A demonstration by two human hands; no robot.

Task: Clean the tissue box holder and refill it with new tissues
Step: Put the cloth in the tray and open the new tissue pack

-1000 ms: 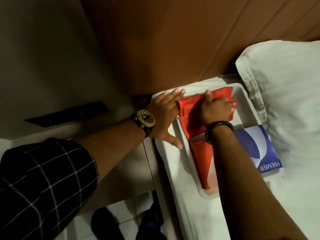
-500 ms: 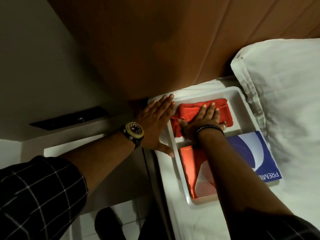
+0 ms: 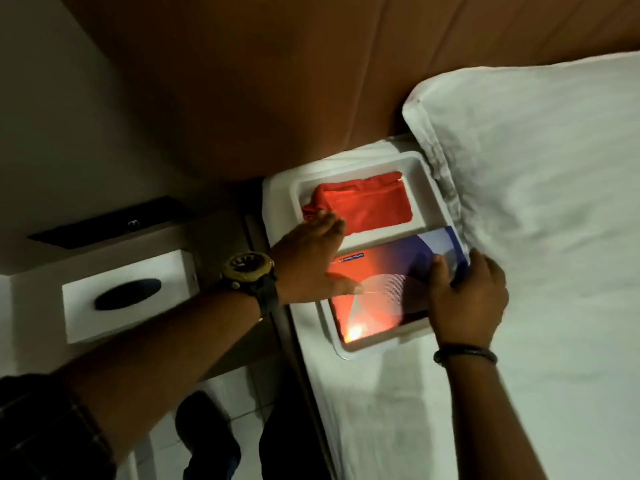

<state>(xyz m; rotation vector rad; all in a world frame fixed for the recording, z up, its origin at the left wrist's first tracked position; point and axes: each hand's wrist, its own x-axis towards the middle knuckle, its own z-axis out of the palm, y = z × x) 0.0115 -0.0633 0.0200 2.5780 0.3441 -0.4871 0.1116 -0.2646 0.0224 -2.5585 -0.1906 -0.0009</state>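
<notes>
A white tray (image 3: 426,188) lies on the bed by the headboard. A folded red cloth (image 3: 367,202) rests in its far half. A red and blue tissue pack (image 3: 388,271) lies flat in the near half. My left hand (image 3: 311,261), with a watch on the wrist, lies flat with spread fingers across the pack's left part and the cloth's near corner. My right hand (image 3: 464,296) grips the pack's right edge, thumb on top. The white tissue box holder (image 3: 128,292), with a dark oval slot, stands on the bedside table at the left.
A white pillow (image 3: 540,168) lies right of the tray, touching its rim. The brown padded headboard (image 3: 311,81) rises behind. White bedsheet (image 3: 398,410) covers the near bed. A dark panel (image 3: 104,220) sits on the wall above the bedside table. Tiled floor shows below.
My right hand left the red cloth and took the tissue pack's right edge. My left hand slid from the tray's left rim onto the pack. The view shifted, showing the tissue box holder.
</notes>
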